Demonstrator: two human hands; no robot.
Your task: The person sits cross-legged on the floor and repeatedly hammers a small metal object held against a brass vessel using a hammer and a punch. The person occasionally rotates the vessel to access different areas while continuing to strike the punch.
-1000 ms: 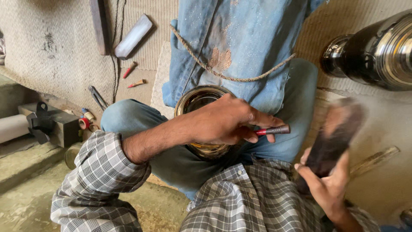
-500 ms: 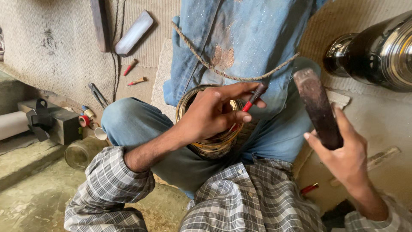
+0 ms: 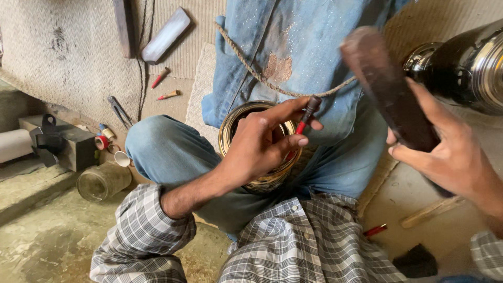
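Note:
A brass bowl (image 3: 237, 121) rests in my lap against blue jeans. My left hand (image 3: 262, 144) lies over the bowl's rim and pinches a small chisel (image 3: 305, 116) with a red shaft and dark tip, its tip pointing up and right. My right hand (image 3: 450, 157) grips a dark wooden mallet block (image 3: 385, 86), raised to the right of the bowl and above it, slightly blurred. A denim apron (image 3: 298, 47) tied with a rope (image 3: 251, 71) lies beyond the bowl.
A large shiny metal vessel (image 3: 466, 68) stands at the upper right. On the left lie a glass jar (image 3: 102, 181), a dark block (image 3: 57, 139), pliers (image 3: 120, 111), small red tools (image 3: 160, 78) and a pale bar (image 3: 166, 35). A red tool (image 3: 375, 229) lies by my right knee.
My right hand has lifted the mallet block up from low at the right to above the bowl. My left hand has turned the chisel from lying sideways to pointing upward.

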